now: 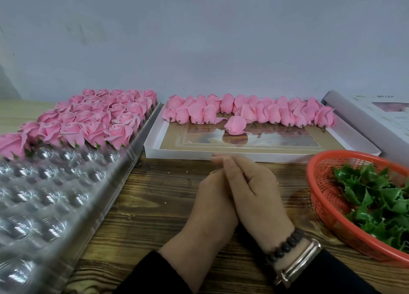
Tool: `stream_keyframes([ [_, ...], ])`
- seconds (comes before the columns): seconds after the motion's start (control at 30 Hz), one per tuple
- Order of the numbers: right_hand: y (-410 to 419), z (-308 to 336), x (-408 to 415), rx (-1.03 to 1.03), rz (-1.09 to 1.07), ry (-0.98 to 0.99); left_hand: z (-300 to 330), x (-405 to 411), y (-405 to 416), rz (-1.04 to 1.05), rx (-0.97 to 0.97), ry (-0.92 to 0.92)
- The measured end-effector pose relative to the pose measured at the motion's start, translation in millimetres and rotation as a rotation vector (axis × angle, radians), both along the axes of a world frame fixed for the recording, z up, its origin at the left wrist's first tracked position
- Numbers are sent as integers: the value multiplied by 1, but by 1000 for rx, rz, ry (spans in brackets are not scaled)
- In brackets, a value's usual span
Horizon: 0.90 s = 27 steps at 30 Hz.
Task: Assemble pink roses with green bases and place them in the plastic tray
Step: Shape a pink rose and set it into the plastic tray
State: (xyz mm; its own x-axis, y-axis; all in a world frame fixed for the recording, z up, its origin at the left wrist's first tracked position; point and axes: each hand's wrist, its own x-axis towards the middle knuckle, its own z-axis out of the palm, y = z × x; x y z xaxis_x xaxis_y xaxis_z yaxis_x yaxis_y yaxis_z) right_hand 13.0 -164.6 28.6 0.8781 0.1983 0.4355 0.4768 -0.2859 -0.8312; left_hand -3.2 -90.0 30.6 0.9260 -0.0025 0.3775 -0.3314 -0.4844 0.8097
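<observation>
My left hand [211, 203] and my right hand [260, 194] are pressed together palm to palm over the wooden table, the right partly covering the left. Nothing shows between them. To the left lies the clear plastic tray [51, 194]; assembled pink roses [93, 116] with green bases fill its far rows, and its near cups are bare. Straight ahead, a shallow white box [177, 154] holds rows of loose pink rose heads [261, 112], with one rose head [235, 125] lying apart in front. A red basket [327, 196] at the right holds green bases [376, 196].
A white printed box [380, 116] lies at the far right behind the basket. A grey wall rises just behind the table. I wear a bead bracelet and a metal watch band [296, 260] on my right wrist, and dark sleeves.
</observation>
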Motion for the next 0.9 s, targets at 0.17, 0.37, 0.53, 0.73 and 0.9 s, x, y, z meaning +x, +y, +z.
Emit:
stream_keyframes([
  [0.17,-10,9,4,-206,219,74,7,1,10,-118,81,221],
  [0.37,-12,15,-3,-191,394,238,6,-5,19,-174,155,397],
  [0.53,-14,11,3,-206,370,77,7,-3,16,-150,113,201],
  [0.73,-11,4,1,68,266,68,0,1,20,-60,125,87],
  [0.9,1,-1,-5,121,102,78,-8,1,13,34,67,4],
])
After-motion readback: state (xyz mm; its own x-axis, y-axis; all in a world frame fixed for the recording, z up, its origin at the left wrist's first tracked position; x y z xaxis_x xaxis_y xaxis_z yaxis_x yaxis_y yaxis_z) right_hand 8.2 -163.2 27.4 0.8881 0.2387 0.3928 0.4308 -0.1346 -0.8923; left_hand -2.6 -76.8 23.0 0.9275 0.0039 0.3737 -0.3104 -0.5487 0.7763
